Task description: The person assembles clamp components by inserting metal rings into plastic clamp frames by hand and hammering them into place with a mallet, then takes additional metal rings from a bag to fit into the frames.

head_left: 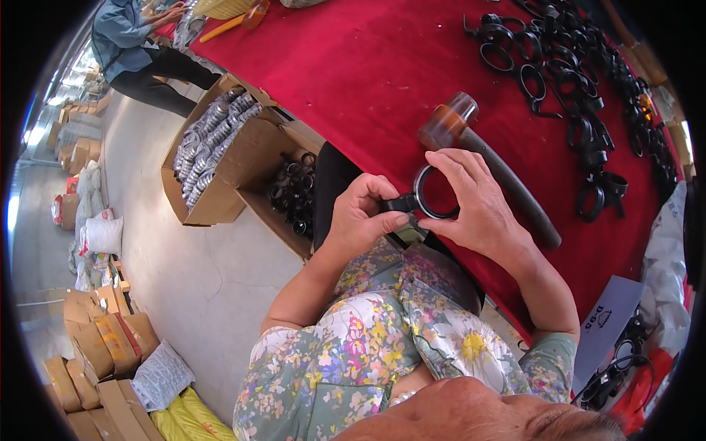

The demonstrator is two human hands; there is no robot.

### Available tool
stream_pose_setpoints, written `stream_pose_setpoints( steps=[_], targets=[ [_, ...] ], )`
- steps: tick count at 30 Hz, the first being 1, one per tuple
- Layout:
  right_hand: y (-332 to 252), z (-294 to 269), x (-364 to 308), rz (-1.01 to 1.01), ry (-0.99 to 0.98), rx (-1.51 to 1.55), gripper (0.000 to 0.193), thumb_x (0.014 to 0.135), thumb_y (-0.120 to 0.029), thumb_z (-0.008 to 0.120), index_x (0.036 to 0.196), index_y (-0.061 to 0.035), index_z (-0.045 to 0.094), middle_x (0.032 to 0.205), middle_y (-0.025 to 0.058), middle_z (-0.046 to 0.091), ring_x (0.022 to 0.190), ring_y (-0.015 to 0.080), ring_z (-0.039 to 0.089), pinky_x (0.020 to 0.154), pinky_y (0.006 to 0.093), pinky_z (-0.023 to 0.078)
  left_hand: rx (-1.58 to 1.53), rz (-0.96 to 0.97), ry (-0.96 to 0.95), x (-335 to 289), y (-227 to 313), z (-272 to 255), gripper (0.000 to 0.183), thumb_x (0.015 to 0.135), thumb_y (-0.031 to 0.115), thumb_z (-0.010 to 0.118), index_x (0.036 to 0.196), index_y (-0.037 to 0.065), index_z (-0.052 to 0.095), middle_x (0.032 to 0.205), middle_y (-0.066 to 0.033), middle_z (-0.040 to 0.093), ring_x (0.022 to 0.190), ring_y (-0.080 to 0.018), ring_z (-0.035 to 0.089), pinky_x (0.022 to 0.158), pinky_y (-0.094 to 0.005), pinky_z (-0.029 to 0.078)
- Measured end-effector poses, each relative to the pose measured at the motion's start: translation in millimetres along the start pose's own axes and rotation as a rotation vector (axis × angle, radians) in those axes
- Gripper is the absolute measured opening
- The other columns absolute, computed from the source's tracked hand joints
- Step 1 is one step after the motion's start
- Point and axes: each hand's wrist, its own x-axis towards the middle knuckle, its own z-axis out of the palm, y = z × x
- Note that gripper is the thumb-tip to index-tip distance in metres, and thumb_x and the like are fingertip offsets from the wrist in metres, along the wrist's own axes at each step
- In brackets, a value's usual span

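Observation:
Both my hands hold a black ring with a short block-like stem (pixel 420 197) over the edge of the red-covered table. My left hand (pixel 365 213) pinches the stem between thumb and fingers. On the other side, my right hand (pixel 478 202) grips the ring's rim, fingertips above and thumb below. Just beyond the right hand lies a mallet (pixel 507 180) with a dark handle and a translucent amber head. A heap of similar black rings (pixel 577 81) spreads across the table's far right. What lies inside my left palm is hidden.
Left of the table, an open carton (pixel 220 187) holds silvery ribbed parts, beside another carton (pixel 254 158) with black parts. An orange-handled hammer (pixel 232 23) lies at the far table edge, near another person (pixel 121 40). Boxes (pixel 110 345) and sacks (pixel 103 234) line the floor's left.

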Motion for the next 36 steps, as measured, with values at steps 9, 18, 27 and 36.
stream_pose_setpoints(
  steps=[9, 18, 27, 36],
  targets=[
    [2.4, 12.9, 8.3, -0.054, 0.179, 0.137, 0.074, 0.058, -0.016, 0.088, 0.123, -0.0035, 0.055, 0.122, 0.0165, 0.057, 0.118, 0.0364, 0.052, 0.104, 0.0451, 0.041, 0.201, 0.110, 0.051, -1.8, 7.9, -5.5, 0.037, 0.074, -0.010, 0.076, 0.103, 0.002, 0.056, 0.099, -0.0077, 0.058, 0.092, -0.0153, 0.057, 0.082, -0.0280, 0.047],
    [91.8, -56.8, 11.2, 0.117, 0.575, -0.530, 0.045, 0.076, -0.018, 0.079, 0.117, -0.0077, 0.063, 0.120, 0.0094, 0.062, 0.113, 0.0297, 0.057, 0.094, 0.0414, 0.042, 0.634, -0.220, 0.411, -66.7, 65.3, -132.9, 0.032, 0.075, 0.001, 0.075, 0.100, 0.005, 0.056, 0.096, -0.0052, 0.059, 0.088, -0.0154, 0.057, 0.079, -0.0298, 0.048],
    [138.9, -80.8, -6.4, 0.438, 0.511, -0.384, 0.019, 0.087, -0.005, 0.067, 0.106, -0.0047, 0.071, 0.096, 0.0110, 0.070, 0.088, 0.0268, 0.069, 0.080, 0.0353, 0.054, 1.115, 0.187, 0.322, -1.0, 38.5, -82.0, 0.029, 0.079, 0.006, 0.072, 0.107, 0.000, 0.065, 0.111, -0.0130, 0.066, 0.105, -0.0282, 0.063, 0.094, -0.0362, 0.049],
    [28.5, -26.1, -8.3, -0.190, 0.579, -0.040, 0.018, 0.075, 0.004, 0.068, 0.093, -0.0010, 0.069, 0.090, 0.0122, 0.069, 0.086, 0.0281, 0.069, 0.074, 0.0345, 0.059, -0.128, -0.134, -0.132, 67.6, 17.6, 37.6, 0.057, 0.100, 0.032, 0.060, 0.141, -0.002, 0.040, 0.128, -0.0185, 0.059, 0.112, -0.0250, 0.062, 0.101, -0.0379, 0.047]
  ],
)
